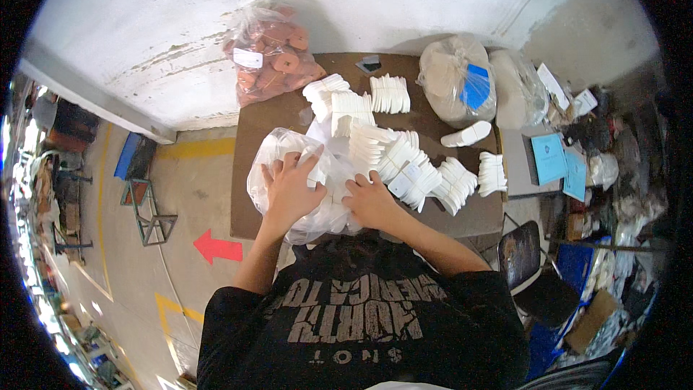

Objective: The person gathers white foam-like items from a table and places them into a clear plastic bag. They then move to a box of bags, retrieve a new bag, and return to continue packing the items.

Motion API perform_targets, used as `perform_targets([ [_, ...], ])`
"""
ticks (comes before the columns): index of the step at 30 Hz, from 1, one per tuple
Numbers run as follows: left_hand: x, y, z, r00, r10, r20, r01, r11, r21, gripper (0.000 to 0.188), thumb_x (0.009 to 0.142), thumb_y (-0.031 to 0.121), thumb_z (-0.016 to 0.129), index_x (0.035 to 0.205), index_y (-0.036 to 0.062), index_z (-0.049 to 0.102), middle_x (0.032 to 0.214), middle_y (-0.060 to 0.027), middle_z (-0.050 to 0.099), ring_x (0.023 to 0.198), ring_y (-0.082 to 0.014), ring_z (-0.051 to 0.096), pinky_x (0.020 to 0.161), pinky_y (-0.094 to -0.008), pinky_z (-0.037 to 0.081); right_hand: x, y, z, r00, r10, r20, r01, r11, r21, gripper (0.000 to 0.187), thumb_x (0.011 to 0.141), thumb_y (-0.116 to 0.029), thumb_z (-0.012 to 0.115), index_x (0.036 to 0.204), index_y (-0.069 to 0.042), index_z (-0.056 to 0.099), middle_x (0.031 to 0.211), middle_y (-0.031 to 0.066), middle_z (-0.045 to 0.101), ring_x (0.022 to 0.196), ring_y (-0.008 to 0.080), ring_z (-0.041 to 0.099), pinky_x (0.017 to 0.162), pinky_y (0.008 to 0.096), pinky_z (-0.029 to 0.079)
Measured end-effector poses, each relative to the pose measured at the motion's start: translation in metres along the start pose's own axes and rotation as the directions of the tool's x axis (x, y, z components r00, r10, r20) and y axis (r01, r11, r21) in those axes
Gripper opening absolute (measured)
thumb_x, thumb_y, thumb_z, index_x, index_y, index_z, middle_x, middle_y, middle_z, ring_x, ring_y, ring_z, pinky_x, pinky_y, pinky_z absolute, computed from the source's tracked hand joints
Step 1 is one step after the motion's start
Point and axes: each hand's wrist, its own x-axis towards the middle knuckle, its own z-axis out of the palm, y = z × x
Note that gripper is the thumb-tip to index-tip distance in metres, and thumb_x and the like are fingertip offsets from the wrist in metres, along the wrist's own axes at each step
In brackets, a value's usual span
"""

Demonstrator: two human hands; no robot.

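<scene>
A clear plastic bag (278, 150) with white pieces inside lies at the table's near left. My left hand (292, 191) rests on top of it, fingers spread apart over the plastic. At the bag's right side, my right hand (374, 204) has its fingers bent down onto the plastic, seemingly gripping its edge; the fingertips are partly hidden. Just beyond my right hand, bundles of white insole-shaped pieces (395, 159) stretch across the table. Another bundle (390, 94) sits farther back, and a smaller one (492, 173) is at the right edge. A few white pieces (466, 134) lie apart from the bundles.
The brown table (253, 206) stands against a white wall. On its back left is a bag of orange-brown pieces (278, 58); at the back right are full plastic bags (451, 76). A chair (521, 253) stands to the right, a metal frame (148, 213) on the left floor.
</scene>
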Motion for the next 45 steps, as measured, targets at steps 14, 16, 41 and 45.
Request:
perform_targets([
  [14,0.033,0.014,0.003,0.951,-0.308,0.016,0.306,0.938,-0.163,0.079,0.076,0.042,0.072,0.151,0.0232,0.053,0.144,-0.02,0.056,0.136,-0.0476,0.048,0.118,-0.0719,0.02,-0.02,0.003,-0.036,0.888,-0.452,0.089,0.449,0.892,0.05,0.026,0.07,-0.029,0.075,0.093,-0.016,0.079,0.163,0.0172,0.037,0.15,0.0389,0.034,0.125,0.0662,0.01],
  [16,0.032,0.024,0.006,0.955,-0.298,0.013,0.298,0.95,-0.095,0.079,0.076,0.042,0.073,0.151,0.0236,0.053,0.145,-0.0186,0.056,0.136,-0.0466,0.048,0.119,-0.0714,0.019,-0.026,-0.001,-0.051,0.856,-0.506,0.103,0.49,0.859,0.147,0.028,0.07,-0.026,0.076,0.094,-0.011,0.078,0.161,0.018,0.038,0.148,0.0409,0.035,0.125,0.0673,0.011],
  [41,-0.005,0.038,0.049,0.898,-0.165,-0.408,0.173,0.985,-0.018,0.077,0.072,0.03,0.076,0.146,0.0204,0.058,0.145,-0.0142,0.056,0.137,-0.0402,0.043,0.126,-0.0603,0.014,-0.173,0.087,-0.376,0.566,-0.489,-0.664,0.817,0.437,0.376,0.03,0.09,-0.008,0.072,0.119,-0.007,0.064,0.104,0.0118,0.059,0.074,0.0227,0.063,0.064,0.0333,0.053],
  [45,-0.014,0.03,0.058,0.873,-0.18,-0.453,0.234,0.97,0.067,0.082,0.076,0.033,0.078,0.152,0.0175,0.05,0.164,-0.0186,0.035,0.153,-0.0426,0.027,0.124,-0.065,0.012,-0.167,0.168,-0.259,0.908,-0.177,-0.38,0.398,0.647,0.651,0.044,0.094,-0.014,0.069,0.136,-0.008,0.059,0.12,0.0179,0.06,0.095,0.0317,0.068,0.076,0.0363,0.058],
])
